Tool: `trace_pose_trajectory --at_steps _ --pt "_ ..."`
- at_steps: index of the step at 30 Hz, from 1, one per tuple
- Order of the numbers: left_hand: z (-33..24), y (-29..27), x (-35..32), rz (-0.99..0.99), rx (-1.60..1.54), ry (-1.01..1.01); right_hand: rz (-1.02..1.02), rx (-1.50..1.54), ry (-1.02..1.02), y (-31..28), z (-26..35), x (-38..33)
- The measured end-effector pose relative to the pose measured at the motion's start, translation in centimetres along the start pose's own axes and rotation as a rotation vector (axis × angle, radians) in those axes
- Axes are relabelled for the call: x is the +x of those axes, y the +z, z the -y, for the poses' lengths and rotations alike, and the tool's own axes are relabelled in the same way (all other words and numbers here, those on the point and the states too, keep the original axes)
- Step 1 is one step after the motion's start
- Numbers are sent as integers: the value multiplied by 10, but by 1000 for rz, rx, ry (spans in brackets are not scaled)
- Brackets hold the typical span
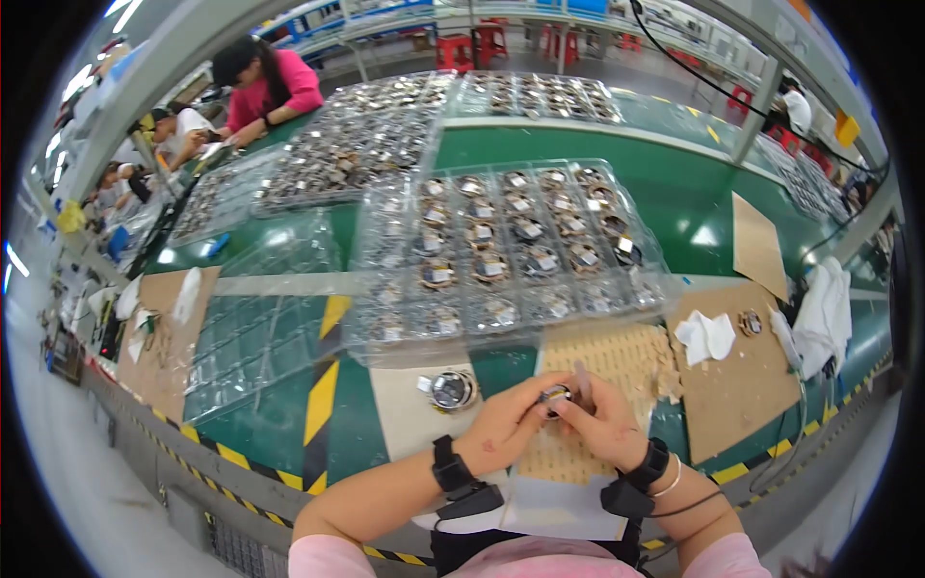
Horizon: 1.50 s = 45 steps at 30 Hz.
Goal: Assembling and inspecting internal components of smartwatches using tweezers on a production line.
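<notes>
The left hand [509, 422] and right hand [609, 424] pinch a round part [554, 396], seemingly unfinished, with a second part [451, 390] nearby (whether those in the clear tray [643, 229] are done is unclear).

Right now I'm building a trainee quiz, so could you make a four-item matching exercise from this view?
1. Left hand and right hand
2. Crumpled white piece
3. Central tray
4. Stools

A. red, in the background
B. on the brown board at right
C. fingers on a small round part
D. clear, holding round parts

Pairs: 1-C, 2-B, 3-D, 4-A
</notes>
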<state>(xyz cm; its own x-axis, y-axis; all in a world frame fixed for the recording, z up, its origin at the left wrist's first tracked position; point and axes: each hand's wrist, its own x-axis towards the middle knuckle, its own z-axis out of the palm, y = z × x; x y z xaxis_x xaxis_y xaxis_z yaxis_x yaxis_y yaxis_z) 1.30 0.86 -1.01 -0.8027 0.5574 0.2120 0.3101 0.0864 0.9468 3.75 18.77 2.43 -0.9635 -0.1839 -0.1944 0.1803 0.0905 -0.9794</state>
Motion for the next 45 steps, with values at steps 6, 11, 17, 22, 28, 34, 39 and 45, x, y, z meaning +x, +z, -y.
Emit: trace_pose_trajectory --at_steps 6,11,17,22,28,34,39,45 --pt "-9 0 -1 -2 -209 -122 136 115 38 -9 -9 8" --pt "-8 -5 -1 3 -240 -192 192 191 155 -17 -8 7" --pt "-2 -5 3 -17 -347 -211 174 221 139 -15 -10 7" --pt "8 -2 3 -17 -400 -153 164 233 141 -15 -14 5" --pt "12 -5 0 0 -390 -200 137 284 133 -12 -12 5" --pt "11 -6 -1 22 -447 -292 107 289 168 -12 -12 6" --pt "9 -4 0 39 -421 -279 125 287 160 -14 -14 8" --pt "4 -6 -2 45 -441 -297 165 282 155 -16 -14 7"
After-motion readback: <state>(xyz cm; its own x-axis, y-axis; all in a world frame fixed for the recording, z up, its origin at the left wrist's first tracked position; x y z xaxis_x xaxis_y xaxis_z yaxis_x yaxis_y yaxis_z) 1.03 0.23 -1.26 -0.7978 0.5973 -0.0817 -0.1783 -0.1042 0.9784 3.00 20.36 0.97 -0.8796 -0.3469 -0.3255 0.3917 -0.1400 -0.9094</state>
